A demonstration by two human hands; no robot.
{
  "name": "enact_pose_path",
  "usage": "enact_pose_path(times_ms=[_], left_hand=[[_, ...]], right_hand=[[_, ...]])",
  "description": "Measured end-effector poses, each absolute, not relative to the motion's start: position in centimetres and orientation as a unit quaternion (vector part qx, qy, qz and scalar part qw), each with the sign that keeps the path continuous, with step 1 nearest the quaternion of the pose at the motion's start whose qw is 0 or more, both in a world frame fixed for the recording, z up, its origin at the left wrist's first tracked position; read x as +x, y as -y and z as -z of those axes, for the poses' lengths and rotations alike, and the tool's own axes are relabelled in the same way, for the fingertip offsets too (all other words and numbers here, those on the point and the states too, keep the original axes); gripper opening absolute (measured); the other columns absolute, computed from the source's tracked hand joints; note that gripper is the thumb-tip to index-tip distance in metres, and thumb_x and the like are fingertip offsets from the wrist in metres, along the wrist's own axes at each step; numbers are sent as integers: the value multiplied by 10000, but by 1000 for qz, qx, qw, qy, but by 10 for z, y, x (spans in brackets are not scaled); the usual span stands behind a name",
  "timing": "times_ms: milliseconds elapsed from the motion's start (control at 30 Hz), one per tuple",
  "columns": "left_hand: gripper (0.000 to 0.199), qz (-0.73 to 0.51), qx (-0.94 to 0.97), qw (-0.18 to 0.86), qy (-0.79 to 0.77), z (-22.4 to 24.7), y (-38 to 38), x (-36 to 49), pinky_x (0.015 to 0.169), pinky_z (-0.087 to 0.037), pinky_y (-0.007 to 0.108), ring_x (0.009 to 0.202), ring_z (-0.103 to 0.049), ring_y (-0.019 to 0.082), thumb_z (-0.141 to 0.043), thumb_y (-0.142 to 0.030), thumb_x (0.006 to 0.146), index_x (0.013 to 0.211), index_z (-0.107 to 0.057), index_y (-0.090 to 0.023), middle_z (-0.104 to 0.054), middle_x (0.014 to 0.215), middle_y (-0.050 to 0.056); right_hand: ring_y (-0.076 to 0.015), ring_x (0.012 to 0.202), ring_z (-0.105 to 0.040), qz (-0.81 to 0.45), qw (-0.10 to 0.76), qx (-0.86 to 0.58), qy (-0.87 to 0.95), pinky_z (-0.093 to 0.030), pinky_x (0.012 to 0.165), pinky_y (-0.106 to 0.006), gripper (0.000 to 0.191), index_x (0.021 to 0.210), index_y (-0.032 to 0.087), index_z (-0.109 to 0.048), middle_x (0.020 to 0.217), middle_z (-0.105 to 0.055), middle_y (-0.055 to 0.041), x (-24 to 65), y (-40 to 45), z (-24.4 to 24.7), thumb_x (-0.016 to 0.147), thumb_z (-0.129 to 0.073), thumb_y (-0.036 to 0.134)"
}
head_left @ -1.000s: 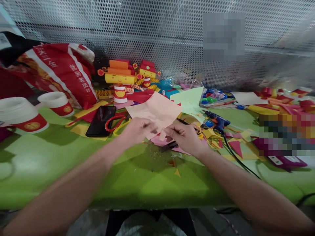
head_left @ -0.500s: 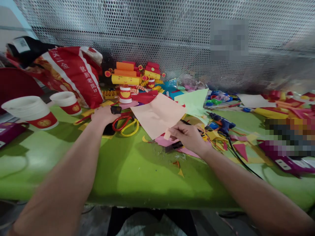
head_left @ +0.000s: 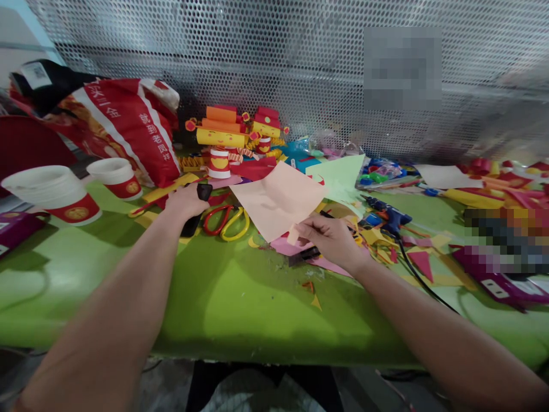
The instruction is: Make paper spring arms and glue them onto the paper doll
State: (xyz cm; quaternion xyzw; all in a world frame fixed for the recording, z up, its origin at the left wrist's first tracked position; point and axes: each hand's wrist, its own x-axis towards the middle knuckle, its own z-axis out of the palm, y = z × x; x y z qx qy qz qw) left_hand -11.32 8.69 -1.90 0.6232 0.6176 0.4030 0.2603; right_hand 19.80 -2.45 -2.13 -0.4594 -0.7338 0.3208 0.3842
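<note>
My left hand (head_left: 184, 203) is closed on a dark, smooth object (head_left: 205, 191) left of the centre. Its fingertips are hidden. Another dark surface (head_left: 190, 226) shows just below that hand; I cannot tell whether it is the same object. Scissors (head_left: 227, 222) with one red and one yellow handle lie right beside it. My right hand (head_left: 328, 237) pinches a small pale peach paper piece (head_left: 293, 235) between thumb and fingers. It is above the near right corner of a large peach sheet (head_left: 278, 197), over pink paper (head_left: 287, 247).
White-and-red paper cups (head_left: 64, 197) and a red bag (head_left: 128, 129) stand at the left. Paper figures (head_left: 221, 134) are behind the peach sheet. A blue glue gun (head_left: 388, 214) with a black cable lies among paper scraps at the right of the green table (head_left: 257, 320).
My left hand has shifted slightly right, and the dark object in it is tilted more upright. The scissors have slid a little to the right. My right hand has hardly moved.
</note>
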Motion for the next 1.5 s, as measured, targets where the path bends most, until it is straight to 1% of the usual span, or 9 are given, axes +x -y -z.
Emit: enact_pose_path(times_ms=[200,367,500,567,700,800,1033,1300,1500], left_hand=[[484,-313,578,155,-738,3,-73,-96,937,-240,536,1212,-319,470,-769,-138,353,793,-568,-154,-569,1119,117],[538,-272,584,147,-750,2,-70,-95,959,-282,473,1241,-344,413,-765,-233,472,973,-591,-139,-566,1158,95],[809,-212,600,84,-767,-2,-64,-93,950,-226,635,1266,-242,483,-757,-389,577,1261,-424,-112,-318,1414,185],[759,-193,626,20,-755,-6,-59,-85,958,-192,659,1297,-179,470,-647,-475,691,1300,-391,-103,-231,1450,221],[396,-272,750,-11,-602,-12,-39,-46,967,-359,408,1164,-467,283,-506,-357,815,1134,-557,-126,-538,1234,145],[372,-291,812,115,-493,-10,-11,-10,724,-472,306,830,-608,195,-434,-445,837,963,-620,-149,-658,972,80],[121,-284,801,312,-425,3,17,19,605,-432,226,652,-561,111,-518,-267,790,825,-578,-167,-638,750,-2],[147,-245,763,450,-394,9,9,19,528,-398,215,560,-534,103,-483,-255,763,767,-602,-169,-592,622,-25],[188,-222,780,418,-409,11,10,18,481,-344,201,539,-511,100,-537,-321,741,637,-569,-167,-579,579,-27]], right_hand=[[-123,538,-599,-312,384,-448,745,-469,509,-238,306,678,170,-593,578,-615,-19,198,25,21,822,-504,425],[-117,531,-578,-298,383,-436,758,-448,502,-233,277,653,167,-580,576,-613,-22,196,27,19,822,-507,373],[-113,532,-565,-282,373,-440,766,-434,503,-230,268,646,167,-579,583,-610,-21,194,27,19,823,-502,353],[-112,534,-563,-281,369,-444,767,-430,503,-226,273,649,166,-583,588,-611,-21,194,28,19,826,-496,355],[-109,525,-549,-262,372,-444,772,-421,503,-225,292,644,167,-590,577,-605,-20,194,27,19,834,-484,362],[-112,511,-545,-247,380,-445,772,-417,498,-231,307,642,170,-588,557,-600,-18,195,26,21,836,-479,382],[-126,510,-584,-281,405,-443,749,-442,487,-233,329,676,165,-594,571,-607,-23,195,26,25,812,-495,447],[-108,502,-533,-183,382,-439,793,-397,487,-218,305,619,168,-604,540,-612,-18,193,30,22,834,-486,350],[-110,522,-530,-121,357,-436,817,-375,498,-219,336,631,167,-618,577,-638,-25,189,32,27,861,-457,351]])
